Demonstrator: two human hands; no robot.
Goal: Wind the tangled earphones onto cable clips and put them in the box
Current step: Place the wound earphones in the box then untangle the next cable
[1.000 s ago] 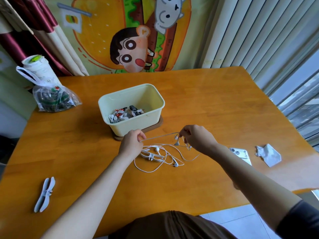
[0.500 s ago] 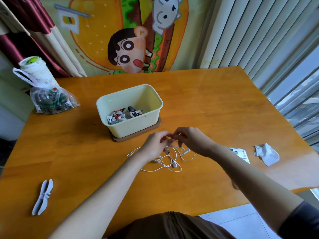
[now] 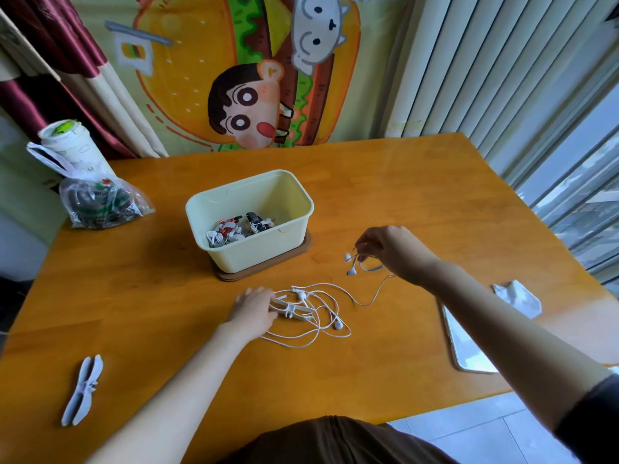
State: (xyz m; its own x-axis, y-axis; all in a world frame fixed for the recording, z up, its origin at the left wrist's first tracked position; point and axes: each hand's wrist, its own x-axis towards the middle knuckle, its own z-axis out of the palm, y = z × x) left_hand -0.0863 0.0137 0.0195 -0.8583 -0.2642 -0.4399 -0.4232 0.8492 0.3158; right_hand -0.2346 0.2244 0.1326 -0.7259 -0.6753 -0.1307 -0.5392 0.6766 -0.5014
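Snags are my worry from this seat, and the nearest sits in the loose loops of the thin white wired earphones (image 3: 330, 311), heaped on the orange wooden table (image 3: 402, 195) and crossing over the flat white plastic cable clip (image 3: 294, 308). The left hand (image 3: 253, 309) has its fingers curled on the clip's left end, holding it down against the table. If that hold slips while the cable is drawn, I judge the clip would drag along with the pile and the crossings would pull into a tight knot. Further out, the right hand (image 3: 392, 252) is raised off the table and pinches the cable just above two earbuds (image 3: 351, 264), which dangle below its fingers. A hard pull from there could cinch the tangle, or the swinging buds could catch a loop. The earphones look slack and light: several overlapping rounds nearest the camera, then a single strand curving up to the raised hand. Another bud lies at the pile's right edge, so I cannot tell whether this is one set or two. None of it is wound on the clip yet, as far as I can see. Beyond the pile stands the pale yellow rectangular plastic box (image 3: 254, 256) on a brown base (image 3: 234, 275), near the cable but apart from it, with wound sets (image 3: 237, 227) in its bottom. A careless lift could sweep a trailing loop against it.
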